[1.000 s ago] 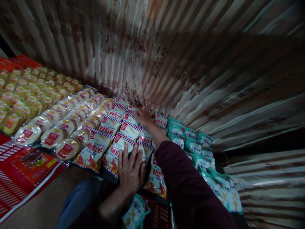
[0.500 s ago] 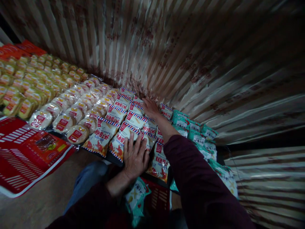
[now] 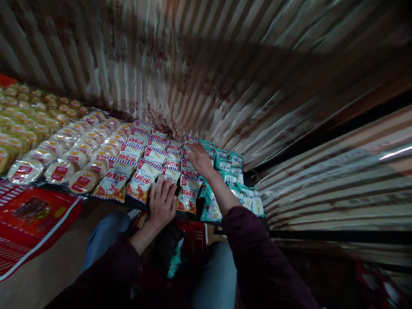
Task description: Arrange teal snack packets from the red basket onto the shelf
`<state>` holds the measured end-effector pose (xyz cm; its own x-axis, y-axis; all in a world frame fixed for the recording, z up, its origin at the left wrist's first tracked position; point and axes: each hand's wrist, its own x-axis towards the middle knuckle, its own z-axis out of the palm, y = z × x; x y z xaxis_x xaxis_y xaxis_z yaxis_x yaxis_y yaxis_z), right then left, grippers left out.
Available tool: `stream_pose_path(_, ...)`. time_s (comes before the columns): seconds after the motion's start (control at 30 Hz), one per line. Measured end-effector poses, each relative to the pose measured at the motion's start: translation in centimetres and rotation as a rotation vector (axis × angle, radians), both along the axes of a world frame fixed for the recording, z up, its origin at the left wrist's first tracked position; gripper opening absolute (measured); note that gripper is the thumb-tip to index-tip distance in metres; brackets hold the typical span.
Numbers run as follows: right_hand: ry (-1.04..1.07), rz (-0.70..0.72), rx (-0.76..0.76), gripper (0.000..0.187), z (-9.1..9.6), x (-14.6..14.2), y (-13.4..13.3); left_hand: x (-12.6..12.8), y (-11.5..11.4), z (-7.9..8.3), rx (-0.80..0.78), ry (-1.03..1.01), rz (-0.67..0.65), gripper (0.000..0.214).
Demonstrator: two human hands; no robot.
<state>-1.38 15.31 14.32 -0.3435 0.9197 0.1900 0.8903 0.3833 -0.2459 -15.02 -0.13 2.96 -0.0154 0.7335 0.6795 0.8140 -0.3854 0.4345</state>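
My left hand (image 3: 162,201) lies open over a front snack bag (image 3: 170,174), its fingers stretched along the bag and hiding most of it. Farther back, my right hand (image 3: 200,161) reaches across the last column of white bags with red lettering, fingers extended over a rear snack bag (image 3: 191,140). Neither hand visibly grips anything. To the left of my left hand, a white-and-orange snack bag (image 3: 141,179) leans in the front row. Green-and-white snack bags (image 3: 211,205) stand under and beside my right forearm.
Round wrapped crackers (image 3: 61,171) fill rows at left, with yellow-wrapped snacks (image 3: 28,133) beyond. A red basket (image 3: 61,234) sits below the shelf's left part. Corrugated, plastic-covered sheeting (image 3: 154,64) rises right behind the rows. A green packet (image 3: 175,259) lies low between my knees.
The view has turned right, so the rows appear farther left. My right hand has moved from the middle columns to the rightmost white-bag column. My left hand still rests at the front row.
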Motion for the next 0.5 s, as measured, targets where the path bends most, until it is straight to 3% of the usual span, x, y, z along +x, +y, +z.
stream_pose_path(0.13,0.191,-0.173,0.068,0.054,-1.2,0.6,-6.4,1.8,-2.9,0.1,-0.059,0.115,-0.168,0.045)
stream_pose_path(0.3,0.386,-0.35,0.023,0.058,-5.2,-0.5,-14.1,3.9,-3.7,-0.9,-0.115,0.168,-0.194,0.059)
stream_pose_path(0.4,0.476,-0.374,-0.02,0.059,-8.0,-0.9,-17.1,4.3,-3.1,-1.6,-0.095,0.181,-0.181,0.065)
stream_pose_path(0.5,0.593,-0.415,-0.039,0.06,-9.9,-0.7,-18.1,4.4,-2.6,-2.3,-0.131,0.199,-0.194,0.065)
